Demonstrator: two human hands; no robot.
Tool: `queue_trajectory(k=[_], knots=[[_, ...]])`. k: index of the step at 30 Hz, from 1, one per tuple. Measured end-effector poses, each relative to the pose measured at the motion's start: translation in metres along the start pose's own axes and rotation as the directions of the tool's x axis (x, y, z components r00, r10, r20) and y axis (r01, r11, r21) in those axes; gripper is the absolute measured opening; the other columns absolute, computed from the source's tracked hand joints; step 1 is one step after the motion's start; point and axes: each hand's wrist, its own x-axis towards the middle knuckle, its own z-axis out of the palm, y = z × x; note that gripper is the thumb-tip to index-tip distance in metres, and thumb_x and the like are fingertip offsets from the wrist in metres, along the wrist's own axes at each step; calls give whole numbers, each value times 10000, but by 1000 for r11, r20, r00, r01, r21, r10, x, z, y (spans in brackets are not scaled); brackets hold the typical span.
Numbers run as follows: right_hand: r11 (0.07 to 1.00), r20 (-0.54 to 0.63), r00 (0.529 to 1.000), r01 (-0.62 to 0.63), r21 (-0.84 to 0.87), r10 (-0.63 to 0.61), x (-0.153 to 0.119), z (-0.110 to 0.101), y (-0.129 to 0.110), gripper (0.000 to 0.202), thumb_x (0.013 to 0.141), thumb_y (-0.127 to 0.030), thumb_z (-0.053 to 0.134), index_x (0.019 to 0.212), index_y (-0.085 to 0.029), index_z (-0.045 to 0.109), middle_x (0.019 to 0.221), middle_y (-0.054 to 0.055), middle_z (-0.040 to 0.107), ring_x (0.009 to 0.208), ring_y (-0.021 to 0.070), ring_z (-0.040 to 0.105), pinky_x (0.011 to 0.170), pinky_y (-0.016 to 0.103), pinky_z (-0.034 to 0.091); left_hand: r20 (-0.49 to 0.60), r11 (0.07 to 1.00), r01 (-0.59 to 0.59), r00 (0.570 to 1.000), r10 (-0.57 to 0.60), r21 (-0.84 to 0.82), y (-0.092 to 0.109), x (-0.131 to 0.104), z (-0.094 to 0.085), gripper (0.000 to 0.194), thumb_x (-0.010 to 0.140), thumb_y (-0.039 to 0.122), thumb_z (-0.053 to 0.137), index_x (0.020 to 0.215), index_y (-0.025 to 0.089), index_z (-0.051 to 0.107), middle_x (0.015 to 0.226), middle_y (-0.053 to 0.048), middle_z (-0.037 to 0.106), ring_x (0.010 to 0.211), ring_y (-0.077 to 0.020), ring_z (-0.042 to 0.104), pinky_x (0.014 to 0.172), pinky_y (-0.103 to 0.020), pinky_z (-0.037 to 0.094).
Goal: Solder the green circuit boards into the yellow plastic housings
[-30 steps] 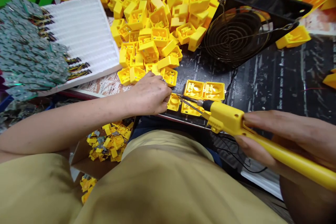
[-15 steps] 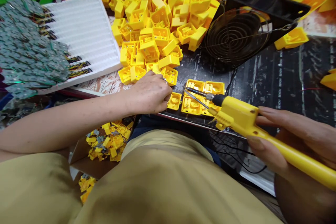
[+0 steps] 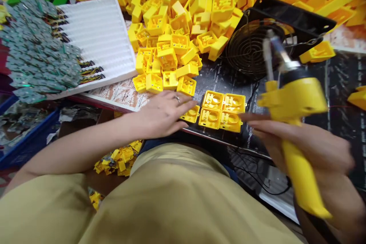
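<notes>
My left hand [image 3: 167,113] lies low at the bench edge, fingers stretched and thumb apart, around a small open yellow plastic case [image 3: 192,114] that its fingers partly cover. Just right of that case, several like it form a block, among them a front one with a perforated round speaker grille [image 3: 210,117]. In my right hand [image 3: 320,152] is a yellow soldering gun [image 3: 299,99], blurred by motion. My fingers wrap its handle, and its metal tip and thin feed tube point up, in front of the fan.
A black fan [image 3: 251,51] stands tilted behind the cases. Yellow cases [image 3: 177,11] are heaped along the back. At left, a white foam tray [image 3: 97,34] bears wired grey-green boards [image 3: 42,49]. A blue crate [image 3: 28,137] and more yellow parts [image 3: 121,160] are below the bench.
My right hand has raised the soldering gun from over the cases, swinging its tip upward and to the right. My left hand has gone from curled to spread fingers.
</notes>
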Motion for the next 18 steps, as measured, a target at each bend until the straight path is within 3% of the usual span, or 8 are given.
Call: queue_trajectory(k=[2,4,8,10,11,13,15,18], knots=[[994,63,992,111,22,-112,12,12,12,313,863,-301,737,1126,-278,568,947,26,680,903,226,681,808,333,570,-46,999,17,999,-15,40,9,-2,22,463,938,265,529,1367,89,538,1341,-211,601,1196,-316,596,987,-472,480],[981,143,971,187,51,-192,22,19,21,477,784,-382,807,1145,-253,523,1026,77,665,1044,301,646,947,447,537,-75,1000,11,997,-11,-12,9,-12,26,428,955,216,473,1357,91,551,1309,-210,620,1179,-298,607,968,-439,501],[973,247,941,231,25,-230,29,22,30,534,782,-315,805,1205,-209,498,1096,155,627,1030,327,633,954,474,528,50,976,-15,998,27,-217,-17,-61,-19,468,930,366,581,1345,150,562,1267,-149,650,1056,-217,657,897,-308,525],[970,251,940,242,-8,-232,29,26,30,470,826,-313,760,1199,-201,497,1028,143,627,967,310,639,877,442,554,160,980,13,987,19,-197,-33,-81,-42,449,899,434,625,1300,233,599,1214,-87,685,947,-190,679,819,-282,523],[968,239,941,252,-22,-240,29,30,30,434,859,-364,722,1189,-199,494,1003,136,625,929,303,640,836,438,561,153,988,50,988,-27,-146,-40,-85,-48,444,893,458,626,1286,251,607,1218,-77,683,952,-198,677,814,-292,518],[961,196,945,273,-36,-261,30,39,26,436,904,-514,623,1165,-193,486,969,126,619,858,297,637,786,460,560,14,985,173,985,-173,-2,-52,-81,-44,495,895,494,605,1314,232,580,1308,-103,631,1089,-254,637,896,-365,497],[961,177,949,273,-47,-261,32,46,20,487,922,-599,543,1165,-182,482,949,120,617,824,291,632,784,480,554,-141,944,303,948,-285,128,-59,-65,-29,522,925,471,559,1357,180,528,1367,-141,583,1231,-312,552,1008,-487,431],[967,151,959,249,-49,-240,35,46,13,520,909,-615,557,1167,-169,487,1019,145,625,886,294,642,784,460,559,-180,910,352,931,-317,219,-65,-47,-11,442,934,417,551,1303,173,560,1273,-134,646,1213,-332,553,1037,-574,378]])
